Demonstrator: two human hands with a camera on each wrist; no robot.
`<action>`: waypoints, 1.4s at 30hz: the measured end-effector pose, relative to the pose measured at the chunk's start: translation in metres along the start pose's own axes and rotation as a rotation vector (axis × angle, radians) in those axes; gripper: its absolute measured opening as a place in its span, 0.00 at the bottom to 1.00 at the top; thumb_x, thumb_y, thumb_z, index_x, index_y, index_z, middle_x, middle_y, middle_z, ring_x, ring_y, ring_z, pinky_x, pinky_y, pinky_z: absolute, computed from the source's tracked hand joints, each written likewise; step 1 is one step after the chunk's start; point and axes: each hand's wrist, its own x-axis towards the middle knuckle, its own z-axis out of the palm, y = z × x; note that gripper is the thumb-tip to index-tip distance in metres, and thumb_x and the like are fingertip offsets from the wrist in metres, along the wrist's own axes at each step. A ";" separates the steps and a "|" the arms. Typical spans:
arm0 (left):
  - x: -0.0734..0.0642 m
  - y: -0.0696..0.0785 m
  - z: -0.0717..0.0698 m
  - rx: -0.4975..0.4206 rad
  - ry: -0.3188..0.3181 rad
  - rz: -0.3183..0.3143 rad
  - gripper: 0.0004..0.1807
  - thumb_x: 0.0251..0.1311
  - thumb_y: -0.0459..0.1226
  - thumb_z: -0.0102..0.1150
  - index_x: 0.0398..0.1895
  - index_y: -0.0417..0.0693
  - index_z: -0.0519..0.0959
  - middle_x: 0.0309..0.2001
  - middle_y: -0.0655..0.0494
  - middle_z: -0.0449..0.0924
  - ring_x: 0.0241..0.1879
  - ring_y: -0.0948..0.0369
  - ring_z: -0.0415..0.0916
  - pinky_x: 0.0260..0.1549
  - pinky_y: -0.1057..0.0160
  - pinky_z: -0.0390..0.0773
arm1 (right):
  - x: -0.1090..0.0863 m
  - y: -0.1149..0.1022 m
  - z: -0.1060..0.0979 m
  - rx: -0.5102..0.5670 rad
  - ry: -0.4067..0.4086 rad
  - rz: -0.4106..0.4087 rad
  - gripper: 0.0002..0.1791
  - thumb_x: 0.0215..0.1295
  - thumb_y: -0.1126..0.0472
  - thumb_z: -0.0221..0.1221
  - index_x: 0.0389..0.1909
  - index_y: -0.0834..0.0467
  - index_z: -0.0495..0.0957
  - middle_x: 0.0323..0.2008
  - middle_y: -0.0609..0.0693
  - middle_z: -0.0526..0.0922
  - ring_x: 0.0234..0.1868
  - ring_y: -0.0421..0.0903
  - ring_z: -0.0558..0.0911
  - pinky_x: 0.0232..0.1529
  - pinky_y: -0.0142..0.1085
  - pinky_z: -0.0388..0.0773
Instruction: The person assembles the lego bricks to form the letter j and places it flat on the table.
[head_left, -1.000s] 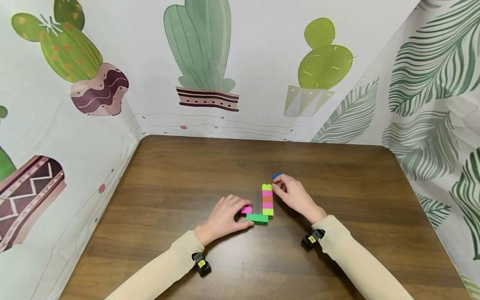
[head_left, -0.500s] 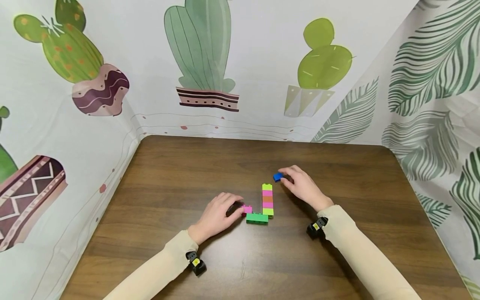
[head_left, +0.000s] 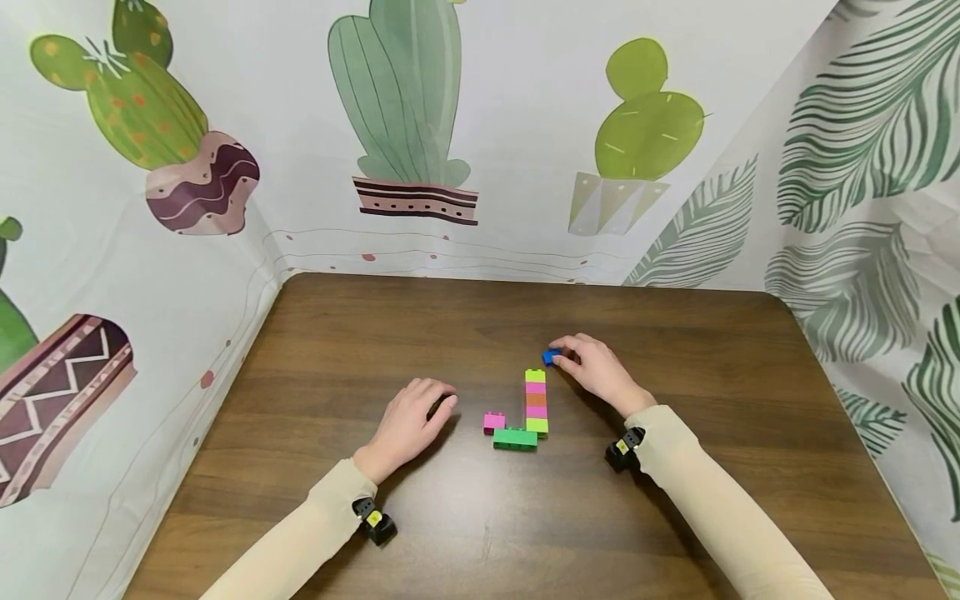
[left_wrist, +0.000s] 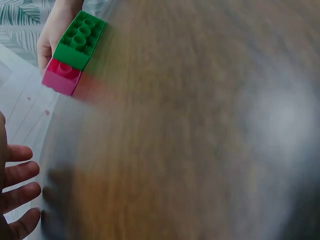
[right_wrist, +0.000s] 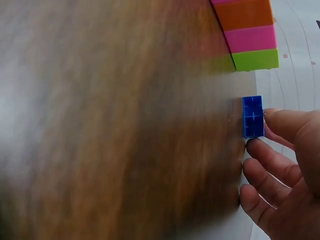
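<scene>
In the head view, a joined column of lime, pink and orange bricks (head_left: 536, 400) runs away from a green brick (head_left: 514, 439). A small pink brick (head_left: 493, 422) sits at the green one's left end. My left hand (head_left: 405, 422) is left of these bricks, touching none of them, its fingers relaxed. My right hand (head_left: 600, 372), beyond the column's far end, pinches a small blue brick (head_left: 549, 357) between thumb and fingers. The right wrist view shows the hollow underside of this blue brick (right_wrist: 253, 117), the thumb against its side and the other fingers loosely bent.
The bricks are on a brown wooden table (head_left: 360, 325). Fabric with printed cacti and leaves (head_left: 517, 125) hangs along its back and sides. Each wrist carries a small black camera (head_left: 375, 523) over a beige sleeve.
My left hand has left the pink and green bricks and drawn back to the left. My right hand shifted right, then came back left, and the blue brick has moved slightly left.
</scene>
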 end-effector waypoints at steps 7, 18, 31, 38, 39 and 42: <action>-0.001 -0.004 -0.002 0.013 0.011 -0.011 0.11 0.76 0.44 0.55 0.46 0.50 0.85 0.43 0.58 0.86 0.46 0.56 0.79 0.49 0.51 0.79 | 0.008 -0.005 0.007 0.031 -0.016 0.007 0.14 0.72 0.60 0.65 0.54 0.60 0.84 0.40 0.53 0.84 0.40 0.49 0.79 0.46 0.46 0.78; 0.000 -0.004 -0.002 0.024 0.008 -0.011 0.10 0.76 0.44 0.56 0.44 0.52 0.85 0.42 0.58 0.85 0.46 0.56 0.79 0.48 0.51 0.79 | 0.015 -0.013 0.011 0.077 -0.051 0.058 0.10 0.74 0.59 0.64 0.51 0.58 0.85 0.37 0.49 0.84 0.38 0.47 0.78 0.44 0.43 0.77; -0.001 -0.004 -0.001 0.017 -0.012 -0.024 0.11 0.77 0.45 0.55 0.43 0.53 0.86 0.42 0.59 0.85 0.46 0.57 0.78 0.47 0.51 0.79 | 0.014 -0.012 0.013 0.115 -0.090 0.099 0.10 0.74 0.58 0.64 0.51 0.56 0.85 0.37 0.48 0.84 0.38 0.46 0.78 0.43 0.41 0.76; -0.001 -0.003 -0.001 0.017 -0.009 -0.023 0.11 0.76 0.45 0.56 0.43 0.53 0.86 0.43 0.59 0.85 0.47 0.56 0.78 0.48 0.50 0.79 | 0.013 -0.012 0.012 0.123 -0.103 0.098 0.11 0.74 0.58 0.64 0.52 0.57 0.85 0.36 0.48 0.84 0.37 0.46 0.78 0.42 0.40 0.76; -0.001 -0.003 -0.001 0.017 -0.007 -0.022 0.11 0.76 0.45 0.56 0.43 0.52 0.86 0.43 0.58 0.85 0.47 0.56 0.78 0.48 0.50 0.79 | 0.013 -0.012 0.012 0.125 -0.104 0.097 0.11 0.74 0.58 0.64 0.51 0.57 0.85 0.36 0.48 0.84 0.37 0.46 0.78 0.42 0.40 0.76; -0.001 -0.003 0.000 0.018 -0.004 -0.017 0.10 0.76 0.44 0.57 0.43 0.52 0.86 0.43 0.58 0.85 0.47 0.55 0.78 0.49 0.50 0.79 | 0.014 -0.012 0.011 0.130 -0.104 0.097 0.11 0.74 0.58 0.64 0.51 0.57 0.85 0.36 0.48 0.84 0.37 0.46 0.78 0.42 0.40 0.76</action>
